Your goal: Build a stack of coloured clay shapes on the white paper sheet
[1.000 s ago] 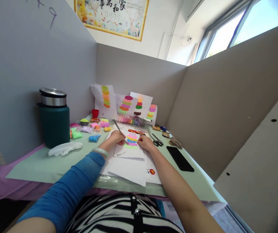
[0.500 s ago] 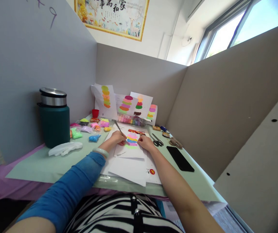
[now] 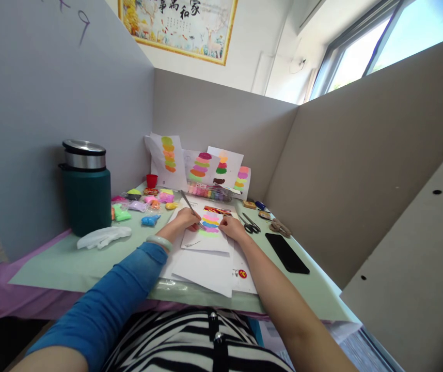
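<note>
My left hand (image 3: 187,219) is closed round a metal fork (image 3: 189,204), its handle slanting up and to the left. The fork's tines point down at the left side of a stack of coloured bands (image 3: 211,223) in pink, yellow, blue, purple and green. These bands lie on a white sheet of paper (image 3: 206,244). On their right side, my right hand (image 3: 232,226) rests with curled fingers against the sheet; what its fingertips hold, if anything, is hidden. More white papers (image 3: 206,274) lie beneath.
Bagged coloured clay (image 3: 151,220), a white glove (image 3: 104,237) and a green flask (image 3: 86,196) stand or lie at left. Scissors (image 3: 250,225) and a black phone (image 3: 287,253) lie at right. Coloured sheets (image 3: 202,168) lean at the back. Partitions (image 3: 221,98) enclose the table.
The fork in my left hand has shifted slightly to the left along the bands' edge. My right hand stays in place.
</note>
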A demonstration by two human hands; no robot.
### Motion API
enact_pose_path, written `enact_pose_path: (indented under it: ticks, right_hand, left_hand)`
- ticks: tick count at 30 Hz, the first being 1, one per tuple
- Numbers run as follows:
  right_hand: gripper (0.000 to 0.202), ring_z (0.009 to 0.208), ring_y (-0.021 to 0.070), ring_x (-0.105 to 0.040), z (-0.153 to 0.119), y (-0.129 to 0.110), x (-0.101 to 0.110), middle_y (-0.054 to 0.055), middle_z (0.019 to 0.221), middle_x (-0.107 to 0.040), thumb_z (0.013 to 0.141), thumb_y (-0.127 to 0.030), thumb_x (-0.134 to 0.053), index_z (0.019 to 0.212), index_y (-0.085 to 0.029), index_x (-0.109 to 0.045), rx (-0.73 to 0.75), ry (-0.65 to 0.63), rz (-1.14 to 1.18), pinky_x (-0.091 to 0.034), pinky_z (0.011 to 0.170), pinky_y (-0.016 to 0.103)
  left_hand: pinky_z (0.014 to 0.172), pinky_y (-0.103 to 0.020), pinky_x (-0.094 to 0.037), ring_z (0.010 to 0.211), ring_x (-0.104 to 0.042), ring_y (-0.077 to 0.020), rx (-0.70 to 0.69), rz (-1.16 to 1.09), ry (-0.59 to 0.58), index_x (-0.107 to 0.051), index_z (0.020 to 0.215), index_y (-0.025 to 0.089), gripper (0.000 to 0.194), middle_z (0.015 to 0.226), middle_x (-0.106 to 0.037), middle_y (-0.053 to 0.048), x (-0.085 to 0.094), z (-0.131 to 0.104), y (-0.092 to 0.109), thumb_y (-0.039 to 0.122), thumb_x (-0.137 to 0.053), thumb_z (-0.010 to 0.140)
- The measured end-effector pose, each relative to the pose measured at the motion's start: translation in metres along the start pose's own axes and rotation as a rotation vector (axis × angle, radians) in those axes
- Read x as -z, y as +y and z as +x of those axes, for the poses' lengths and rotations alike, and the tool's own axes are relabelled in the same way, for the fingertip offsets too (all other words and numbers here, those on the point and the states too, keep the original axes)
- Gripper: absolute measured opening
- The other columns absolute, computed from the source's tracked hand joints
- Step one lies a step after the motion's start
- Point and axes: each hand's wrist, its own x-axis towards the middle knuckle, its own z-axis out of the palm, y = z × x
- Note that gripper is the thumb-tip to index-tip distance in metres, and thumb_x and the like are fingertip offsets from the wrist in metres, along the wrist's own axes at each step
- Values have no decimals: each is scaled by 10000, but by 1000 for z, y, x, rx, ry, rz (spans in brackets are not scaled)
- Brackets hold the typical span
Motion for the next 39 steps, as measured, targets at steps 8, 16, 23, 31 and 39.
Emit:
enact_pose_path:
  ticks: [8,16,23,31,39]
  right_hand:
    - [154,783,150,-580,0,0,0,37,903,-676,744,-261,-559,839,-195,-662,-1,-2,8,-344,591,208]
    - [156,805,155,-579,2,3,-3,28,914,-676,737,-284,-568,838,-206,-659,0,6,6,-340,587,208]
    - [153,783,153,-578,3,3,-3,38,886,-675,733,-265,-559,827,-193,-656,4,5,8,-331,581,210]
    - [147,787,156,-579,2,4,-3,36,886,-676,727,-277,-565,813,-197,-652,6,10,17,-327,576,214]
    - [130,775,158,-580,3,4,-4,31,850,-675,727,-286,-567,786,-200,-645,15,12,16,-329,574,215]
  left_hand:
    - [527,-218,-534,564,-664,-180,-13,5,15,-659,853,86,155,568,-665,-67,-1,-1,0,118,-621,706]
    - [509,-233,-536,547,-661,-182,25,59,51,-661,912,102,200,588,-668,-63,1,17,-5,117,-605,720]
    - [518,-201,-524,574,-663,-161,-38,20,77,-662,922,94,203,630,-683,-71,0,8,-4,121,-602,730]
    - [525,-181,-516,580,-661,-145,-50,20,87,-659,869,87,144,654,-692,-77,1,-3,2,158,-593,763]
    - [523,-180,-515,565,-658,-147,-7,43,95,-658,832,102,117,609,-680,-51,1,-2,3,127,-600,733]
